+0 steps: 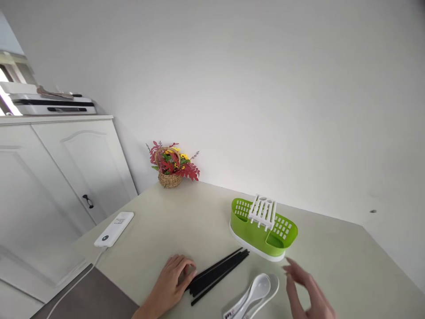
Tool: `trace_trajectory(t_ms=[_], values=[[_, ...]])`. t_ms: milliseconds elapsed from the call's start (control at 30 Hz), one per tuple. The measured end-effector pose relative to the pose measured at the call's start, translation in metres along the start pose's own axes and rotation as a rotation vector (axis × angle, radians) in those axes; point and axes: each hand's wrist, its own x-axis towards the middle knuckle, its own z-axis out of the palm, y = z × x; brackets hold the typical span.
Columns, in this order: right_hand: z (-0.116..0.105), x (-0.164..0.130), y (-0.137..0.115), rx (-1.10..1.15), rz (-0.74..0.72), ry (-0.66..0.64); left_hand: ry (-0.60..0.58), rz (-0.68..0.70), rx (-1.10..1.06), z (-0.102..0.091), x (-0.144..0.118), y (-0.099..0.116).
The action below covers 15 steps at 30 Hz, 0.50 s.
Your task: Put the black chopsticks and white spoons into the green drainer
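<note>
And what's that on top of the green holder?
A white slotted rack sits over the middle of the green holder. Both ends show, but the rack hides much of the middle, so what's inside there can't be seen.

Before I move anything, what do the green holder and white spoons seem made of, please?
Green holder: probably smooth moulded plastic, judging by its thin perforated walls. White spoons: perhaps ceramic or melamine, glossy; a soft sheen marks the bowl.
</note>
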Motion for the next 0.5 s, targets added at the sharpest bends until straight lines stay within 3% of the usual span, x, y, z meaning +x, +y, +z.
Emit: trace_trajectory(t_ms=[167, 367, 500], values=[[-0.001, 0.053, -0.021, -0.085, -0.118, -0.122, -0.025, 0.019, 0.017, 0.001, -0.001, -0.002], [0.014, 0.06, 0.004, -0.197, -0.116, -0.195, -0.022, 0.062, -0.013, 0.005, 0.001, -0.004], [0.015, 0.061, 0.017, -0.159, -0.066, -0.217, -0.006, 0.083, -0.043, 0.008, -0.001, -0.008]])
